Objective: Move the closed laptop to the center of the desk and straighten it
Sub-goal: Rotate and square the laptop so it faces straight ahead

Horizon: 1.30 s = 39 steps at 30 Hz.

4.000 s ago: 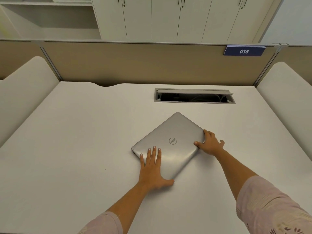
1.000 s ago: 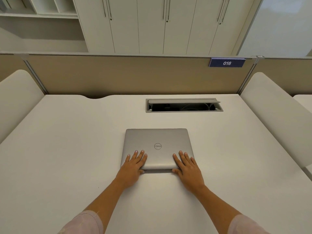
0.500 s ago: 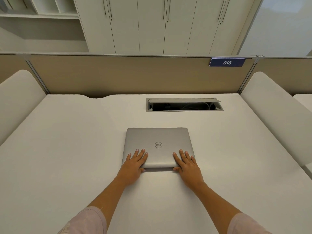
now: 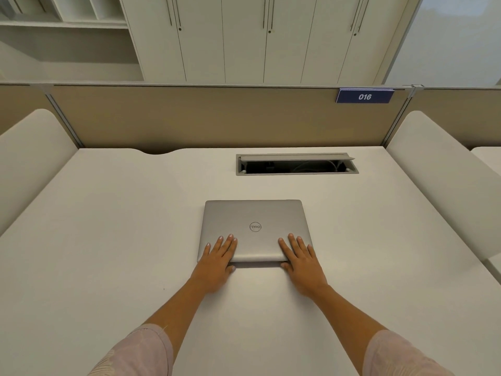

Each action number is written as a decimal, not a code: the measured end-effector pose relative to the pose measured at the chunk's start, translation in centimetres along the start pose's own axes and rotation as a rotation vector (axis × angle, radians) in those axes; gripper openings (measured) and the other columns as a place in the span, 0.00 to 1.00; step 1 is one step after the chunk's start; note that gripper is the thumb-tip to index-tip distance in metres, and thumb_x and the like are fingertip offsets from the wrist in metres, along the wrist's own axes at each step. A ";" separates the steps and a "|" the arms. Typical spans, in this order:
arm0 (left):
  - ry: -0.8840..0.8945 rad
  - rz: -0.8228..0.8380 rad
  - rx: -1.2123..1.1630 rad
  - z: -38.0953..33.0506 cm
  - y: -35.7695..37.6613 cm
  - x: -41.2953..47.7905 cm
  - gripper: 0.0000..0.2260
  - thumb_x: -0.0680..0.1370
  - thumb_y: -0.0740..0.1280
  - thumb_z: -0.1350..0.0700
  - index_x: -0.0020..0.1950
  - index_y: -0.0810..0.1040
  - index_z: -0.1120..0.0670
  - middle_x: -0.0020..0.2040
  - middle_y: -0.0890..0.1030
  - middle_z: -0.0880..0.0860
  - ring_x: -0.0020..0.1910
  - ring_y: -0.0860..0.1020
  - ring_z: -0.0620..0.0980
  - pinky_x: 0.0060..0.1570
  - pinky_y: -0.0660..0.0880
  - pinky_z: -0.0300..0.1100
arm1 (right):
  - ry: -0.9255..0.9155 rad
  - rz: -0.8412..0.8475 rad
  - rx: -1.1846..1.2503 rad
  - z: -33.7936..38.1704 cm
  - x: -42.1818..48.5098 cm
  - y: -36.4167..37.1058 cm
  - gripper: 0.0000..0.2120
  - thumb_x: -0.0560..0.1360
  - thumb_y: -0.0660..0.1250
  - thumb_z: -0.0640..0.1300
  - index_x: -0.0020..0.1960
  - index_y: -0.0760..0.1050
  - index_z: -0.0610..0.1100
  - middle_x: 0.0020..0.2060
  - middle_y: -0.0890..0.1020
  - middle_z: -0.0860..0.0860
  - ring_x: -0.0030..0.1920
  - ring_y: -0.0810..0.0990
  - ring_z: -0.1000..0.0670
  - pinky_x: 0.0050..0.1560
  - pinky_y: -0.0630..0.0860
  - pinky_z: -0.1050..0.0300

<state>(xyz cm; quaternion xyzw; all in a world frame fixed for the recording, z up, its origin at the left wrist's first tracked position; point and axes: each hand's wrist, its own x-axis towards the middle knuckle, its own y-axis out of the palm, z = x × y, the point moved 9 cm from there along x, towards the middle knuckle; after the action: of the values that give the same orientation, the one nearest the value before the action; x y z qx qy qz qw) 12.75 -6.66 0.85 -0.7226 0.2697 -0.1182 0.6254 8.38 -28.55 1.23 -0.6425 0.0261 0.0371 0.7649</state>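
A: Where is the closed laptop (image 4: pixel 254 229) sitting?

B: Mid-desk (image 4: pixel 108 240), squared to the edges.

A: And the 2 hands?

B: Left hand (image 4: pixel 218 263) and right hand (image 4: pixel 302 263) are lying flat, fingers spread, gripping nothing, probably steadying the near corners while checking alignment.

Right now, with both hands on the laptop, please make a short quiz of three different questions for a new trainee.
1. True or false: the laptop is open.
2. Which hands rest on the laptop? A) left hand only B) right hand only C) both
3. Fill in: the number on the blue sign is ___.

Key: 1 false, its lid is closed and it lies square to the desk edge; 2 C, both lie flat over its near corners; 3 016.
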 end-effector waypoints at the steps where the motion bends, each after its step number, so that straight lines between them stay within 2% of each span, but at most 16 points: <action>1: -0.003 -0.016 0.006 -0.1 0.1 -0.3 0.30 0.83 0.53 0.48 0.78 0.38 0.52 0.80 0.39 0.51 0.79 0.41 0.54 0.76 0.41 0.53 | 0.005 0.001 -0.011 0.1 -0.1 0.1 0.29 0.82 0.49 0.55 0.77 0.39 0.54 0.78 0.44 0.50 0.78 0.42 0.46 0.76 0.40 0.48; 5: -0.002 -0.091 0.010 -0.4 0.7 -1.8 0.29 0.83 0.52 0.47 0.78 0.39 0.53 0.79 0.40 0.52 0.78 0.42 0.56 0.75 0.40 0.53 | 0.028 -0.021 -0.015 0.7 -0.8 0.4 0.28 0.82 0.46 0.53 0.77 0.36 0.52 0.78 0.41 0.51 0.77 0.39 0.46 0.75 0.37 0.46; 8: 0.003 -0.157 0.027 -0.8 0.8 -3.0 0.29 0.81 0.47 0.44 0.78 0.46 0.56 0.79 0.48 0.53 0.78 0.48 0.58 0.75 0.42 0.54 | 0.002 -0.050 -0.018 1.5 -1.9 1.0 0.28 0.82 0.45 0.53 0.76 0.35 0.50 0.77 0.38 0.53 0.77 0.38 0.48 0.75 0.36 0.46; 11: 0.015 -0.216 0.022 -1.1 1.0 -4.2 0.30 0.80 0.45 0.43 0.78 0.50 0.57 0.79 0.53 0.53 0.78 0.51 0.58 0.75 0.38 0.50 | -0.025 -0.064 -0.019 2.0 -3.0 1.5 0.29 0.81 0.45 0.55 0.76 0.34 0.50 0.77 0.38 0.55 0.77 0.37 0.50 0.76 0.36 0.45; 14: -0.007 -0.231 -0.017 -1.0 1.8 -5.1 0.31 0.80 0.46 0.41 0.79 0.45 0.56 0.80 0.49 0.52 0.78 0.47 0.54 0.74 0.36 0.46 | -0.061 -0.068 0.007 2.4 -3.9 2.0 0.31 0.80 0.45 0.59 0.77 0.34 0.50 0.77 0.38 0.55 0.76 0.35 0.52 0.75 0.34 0.47; 18: -0.044 -0.227 -0.071 -0.9 2.6 -5.7 0.31 0.80 0.45 0.40 0.78 0.40 0.52 0.80 0.44 0.49 0.79 0.41 0.50 0.75 0.35 0.45 | -0.094 -0.076 0.030 2.6 -4.5 2.3 0.33 0.79 0.44 0.61 0.77 0.34 0.49 0.77 0.38 0.54 0.76 0.34 0.53 0.75 0.36 0.50; 22: -0.056 -0.205 -0.069 -0.7 2.9 -5.7 0.31 0.80 0.44 0.39 0.78 0.38 0.51 0.80 0.42 0.48 0.78 0.39 0.48 0.76 0.39 0.49 | -0.097 -0.080 0.040 2.6 -4.6 2.4 0.33 0.79 0.43 0.62 0.77 0.33 0.50 0.78 0.39 0.54 0.76 0.35 0.53 0.76 0.38 0.49; 29: -0.061 -0.198 -0.058 -0.6 3.0 -5.6 0.31 0.80 0.44 0.39 0.78 0.36 0.50 0.80 0.41 0.48 0.78 0.38 0.47 0.76 0.40 0.50 | -0.080 -0.100 0.037 2.5 -4.6 2.2 0.33 0.79 0.45 0.62 0.77 0.36 0.50 0.78 0.42 0.55 0.77 0.38 0.54 0.76 0.40 0.47; 35: -0.038 -0.243 -0.023 -1.2 0.9 -5.1 0.32 0.80 0.46 0.38 0.79 0.41 0.53 0.80 0.45 0.50 0.78 0.42 0.49 0.75 0.36 0.49 | -0.072 -0.120 -0.026 2.7 -4.3 1.2 0.33 0.79 0.46 0.63 0.78 0.41 0.49 0.78 0.47 0.54 0.78 0.45 0.52 0.75 0.42 0.46; 39: -0.019 -0.308 -0.067 -1.9 -1.9 -3.9 0.33 0.80 0.44 0.37 0.79 0.40 0.53 0.80 0.42 0.50 0.78 0.38 0.48 0.75 0.35 0.49 | -0.088 -0.162 0.031 3.5 -2.8 -1.3 0.34 0.79 0.46 0.63 0.78 0.40 0.49 0.78 0.44 0.55 0.77 0.41 0.53 0.76 0.37 0.47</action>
<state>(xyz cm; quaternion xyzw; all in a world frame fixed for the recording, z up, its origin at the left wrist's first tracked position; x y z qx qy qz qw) 8.99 -6.06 3.67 -0.7771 0.1535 -0.1969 0.5778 5.67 -25.38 3.32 -0.6283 -0.0591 0.0028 0.7757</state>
